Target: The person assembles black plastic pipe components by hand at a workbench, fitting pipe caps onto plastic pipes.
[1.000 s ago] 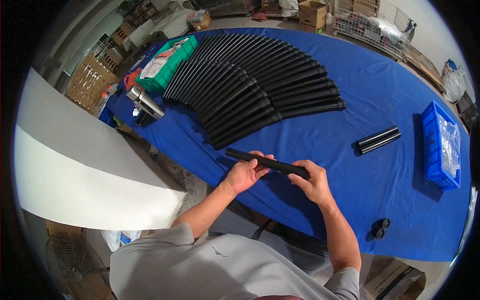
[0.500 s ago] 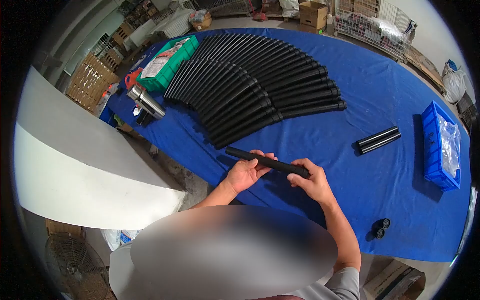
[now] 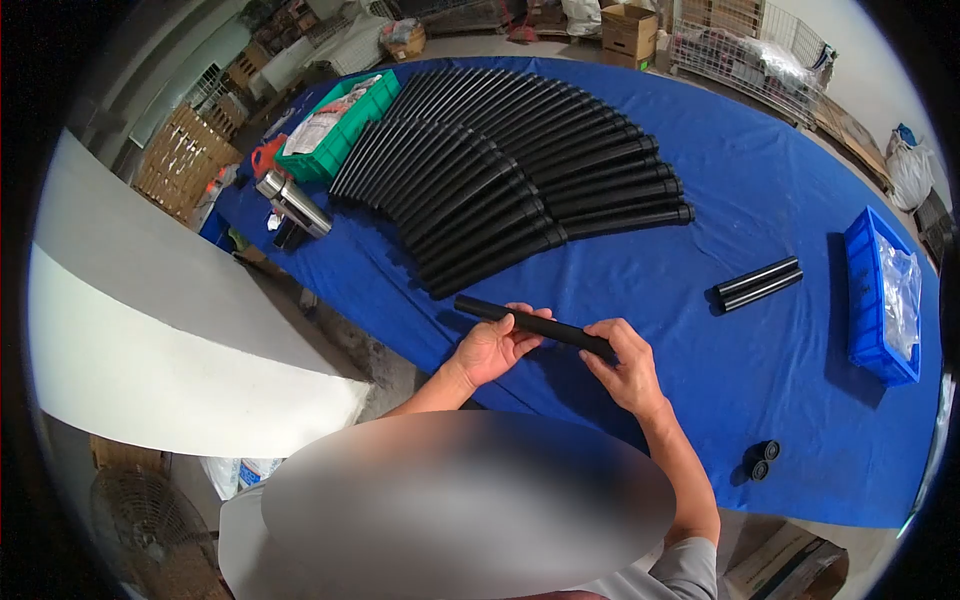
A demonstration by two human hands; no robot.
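The long, dull black cylindrical tube (image 3: 567, 335) is held above the near part of the blue cloth-covered surface (image 3: 640, 270); the left hand (image 3: 492, 350), palm turned up, supports its middle with curled fingers, and the right hand (image 3: 624, 366) is gripping its right end. Farther away lie two rows of black tubes (image 3: 465, 190), and at the near right stand two small round black caps (image 3: 765, 460).
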